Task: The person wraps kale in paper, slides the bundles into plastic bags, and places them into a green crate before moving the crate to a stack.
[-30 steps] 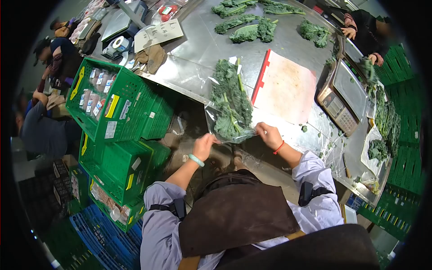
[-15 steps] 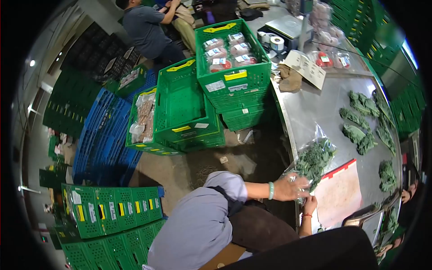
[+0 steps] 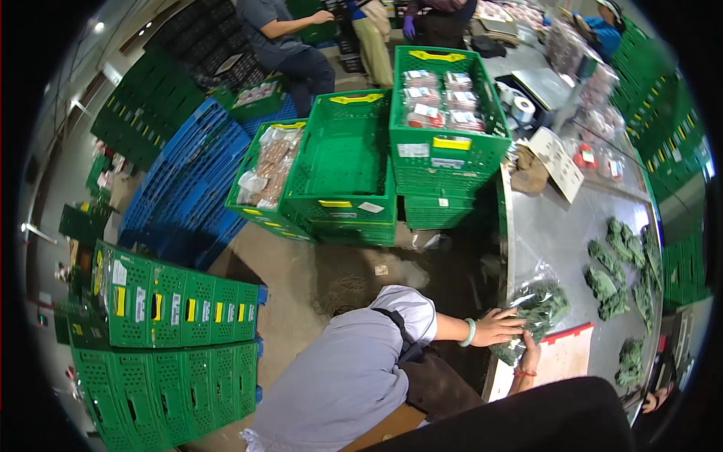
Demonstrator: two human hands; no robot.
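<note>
A clear plastic bag of curly kale (image 3: 544, 307) lies at the near left edge of the metal table. My left hand (image 3: 498, 328), with a pale green bangle, lies across the bag's left side, its fingers pressed on the plastic. From the lower right, my right hand (image 3: 530, 357), with a red string at the wrist, holds the bag's lower end; part of its fingers is hidden. Beside the bag is a pinkish sheet (image 3: 566, 357) with a red edge. Loose kale leaves (image 3: 607, 290) lie farther right on the table.
Green crates (image 3: 343, 151) stand beyond the table's left edge, one with packed punnets (image 3: 423, 96). A scale (image 3: 544, 87), label rolls (image 3: 522, 109) and a cardboard sign (image 3: 556, 164) sit at the table's far end. Other people (image 3: 277, 41) are at the back.
The view has shifted, so crates and table appear farther right. My left hand has come to rest on the bag, its fingers now sharper. The bag lies flatter, with my right hand against its lower end.
</note>
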